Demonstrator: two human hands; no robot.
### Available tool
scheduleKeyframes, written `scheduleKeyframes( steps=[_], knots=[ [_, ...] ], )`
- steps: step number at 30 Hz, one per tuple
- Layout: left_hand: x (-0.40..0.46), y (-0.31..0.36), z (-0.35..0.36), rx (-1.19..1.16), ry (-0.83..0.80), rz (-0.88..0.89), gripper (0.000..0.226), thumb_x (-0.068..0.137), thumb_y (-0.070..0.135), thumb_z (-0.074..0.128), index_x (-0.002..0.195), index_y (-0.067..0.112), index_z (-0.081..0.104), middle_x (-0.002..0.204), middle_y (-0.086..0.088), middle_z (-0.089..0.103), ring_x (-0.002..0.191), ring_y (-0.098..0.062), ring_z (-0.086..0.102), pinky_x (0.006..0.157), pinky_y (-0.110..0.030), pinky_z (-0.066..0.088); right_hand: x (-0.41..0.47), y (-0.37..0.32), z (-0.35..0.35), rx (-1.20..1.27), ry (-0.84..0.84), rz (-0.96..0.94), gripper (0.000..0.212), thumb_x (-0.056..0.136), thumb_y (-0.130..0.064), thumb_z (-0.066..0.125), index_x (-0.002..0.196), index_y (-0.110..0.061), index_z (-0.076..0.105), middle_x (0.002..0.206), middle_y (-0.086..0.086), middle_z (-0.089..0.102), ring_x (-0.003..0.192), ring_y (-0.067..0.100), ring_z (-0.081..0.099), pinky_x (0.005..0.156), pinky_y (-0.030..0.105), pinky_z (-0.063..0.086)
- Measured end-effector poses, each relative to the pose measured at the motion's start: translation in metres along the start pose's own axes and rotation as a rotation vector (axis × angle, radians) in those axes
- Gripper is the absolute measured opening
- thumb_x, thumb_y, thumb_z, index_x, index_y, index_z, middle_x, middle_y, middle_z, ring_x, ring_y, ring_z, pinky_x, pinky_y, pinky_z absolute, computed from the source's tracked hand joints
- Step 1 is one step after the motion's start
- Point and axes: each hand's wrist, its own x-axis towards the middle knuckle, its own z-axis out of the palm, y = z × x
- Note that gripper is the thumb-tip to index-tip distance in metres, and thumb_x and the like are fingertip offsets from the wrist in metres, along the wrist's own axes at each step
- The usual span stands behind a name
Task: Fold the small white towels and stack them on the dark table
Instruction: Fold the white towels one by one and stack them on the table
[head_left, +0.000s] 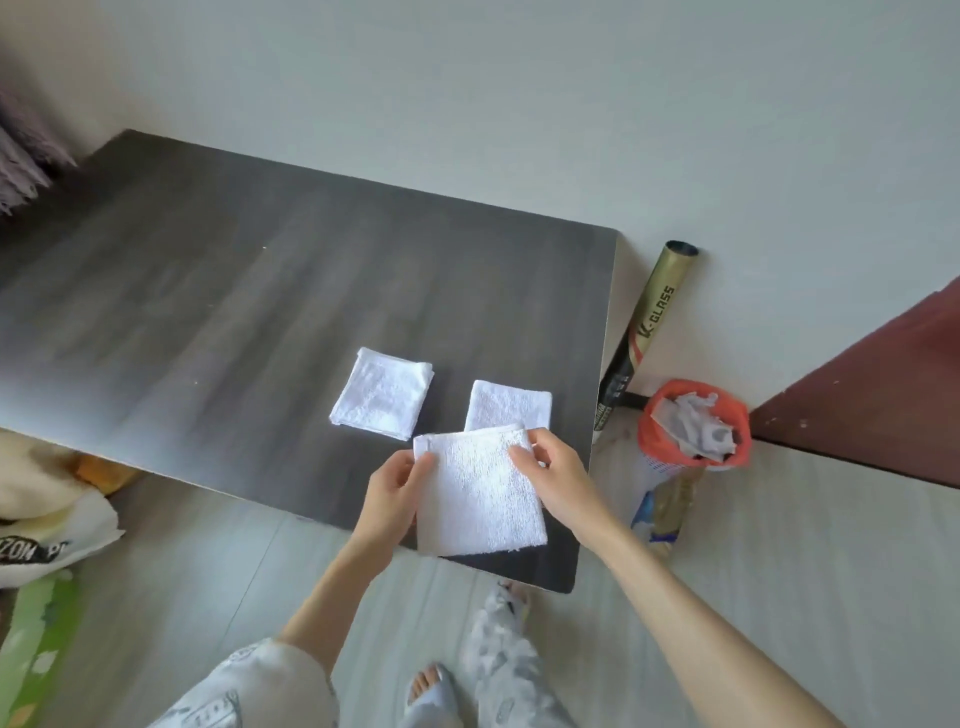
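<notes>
A white towel (478, 493), folded once, hangs over the near right part of the dark table (234, 312). My left hand (397, 491) pinches its upper left corner. My right hand (553, 478) pinches its upper right edge. Behind it, partly covered, lies another white towel (511, 405) flat on the table. To the left of that one sits a neat stack of folded white towels (382, 392).
A small bin with an orange liner (693, 423) full of paper stands on the floor right of the table. A gold tube (649, 322) leans on the wall there. A dark red door (883, 395) is at the right. Bags (47, 525) lie at the left.
</notes>
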Motion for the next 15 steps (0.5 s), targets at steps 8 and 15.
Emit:
scheduleKeyframes(
  steps=[8, 15],
  knots=[
    [0.095, -0.007, 0.047, 0.243, 0.041, 0.029, 0.029, 0.094, 0.041, 0.044, 0.079, 0.018, 0.051, 0.068, 0.001, 0.042, 0.059, -0.011, 0.037, 0.053, -0.020, 0.033, 0.084, 0.044, -0.016, -0.069, 0.072, 0.196, 0.023, 0.097, -0.033, 0.038, 0.096, -0.013, 0.050, 0.072, -0.007, 0.044, 0.062, 0.009, 0.042, 0.063, 0.031, 0.040],
    [0.151, -0.016, 0.059, 0.359, -0.084, -0.029, 0.025, 0.096, 0.043, 0.035, 0.078, 0.027, 0.041, 0.066, 0.000, 0.046, 0.057, -0.014, 0.039, 0.051, -0.025, 0.034, 0.133, 0.058, -0.021, -0.134, 0.127, 0.286, 0.024, 0.097, -0.033, 0.033, 0.083, -0.018, 0.045, 0.068, -0.005, 0.044, 0.063, 0.014, 0.044, 0.073, 0.046, 0.051]
  ],
)
